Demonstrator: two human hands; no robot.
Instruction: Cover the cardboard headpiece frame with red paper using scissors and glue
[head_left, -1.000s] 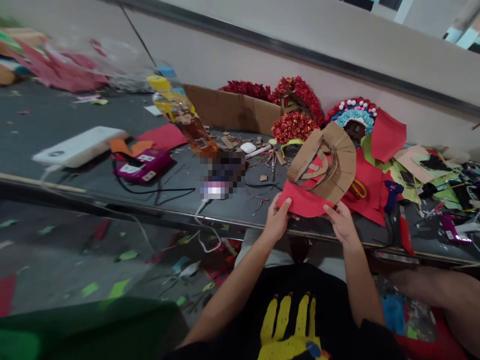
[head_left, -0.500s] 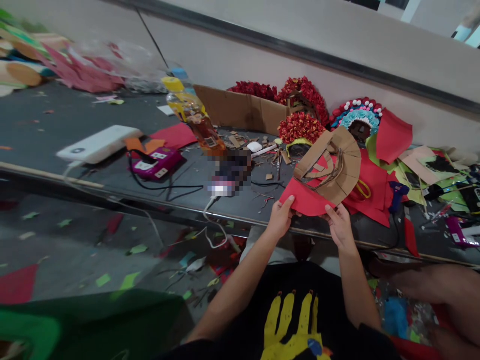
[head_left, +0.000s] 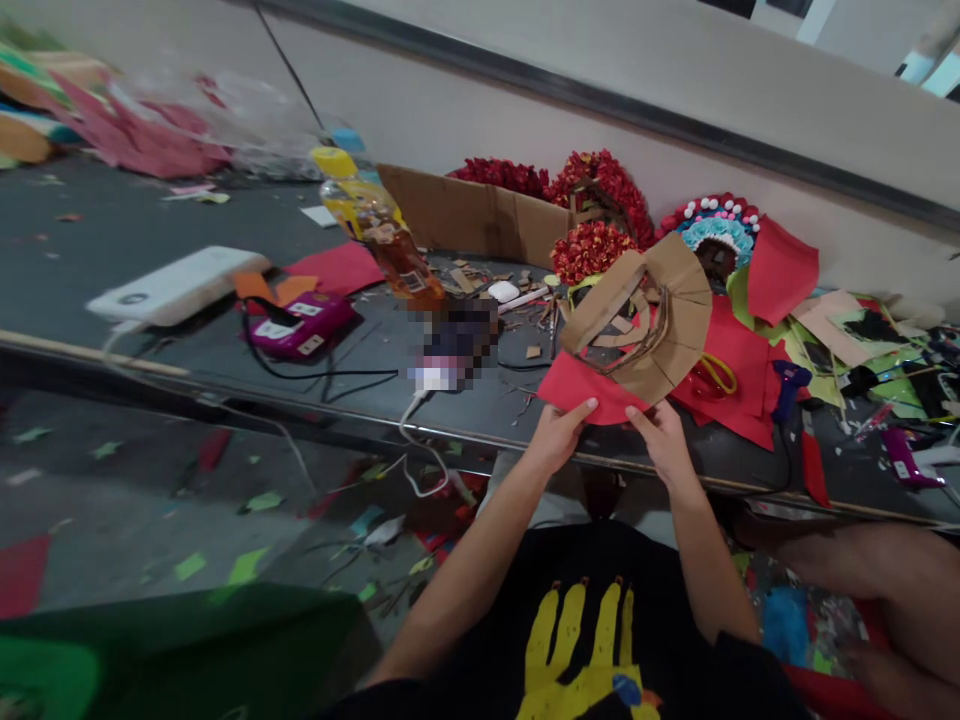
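Observation:
Between my hands, near the table's front edge, is a curved cardboard frame (head_left: 679, 315) with a cut-out middle and inner strips. A red sheet (head_left: 596, 390) runs along its near side. My left hand (head_left: 560, 437) grips the red sheet's lower edge, thumb on top and fingers hidden underneath. On the other side my right hand (head_left: 664, 437) pinches the same sheet by its lower right, beside the cardboard. Whether the sheet is glued to the frame I cannot tell.
Behind stand red flower-covered pieces (head_left: 596, 250) and a cardboard strip (head_left: 480, 215). To the left are a drink bottle (head_left: 386, 235), a white power bank (head_left: 180, 285) and a purple device (head_left: 300, 325) with cables. Red sheets (head_left: 739, 375) and a blue glue gun (head_left: 789, 388) lie right.
Both hands have slid closer together along the red sheet, thumbs pointing more inward. The cardboard frame has shifted slightly left and tilted a little in my grip.

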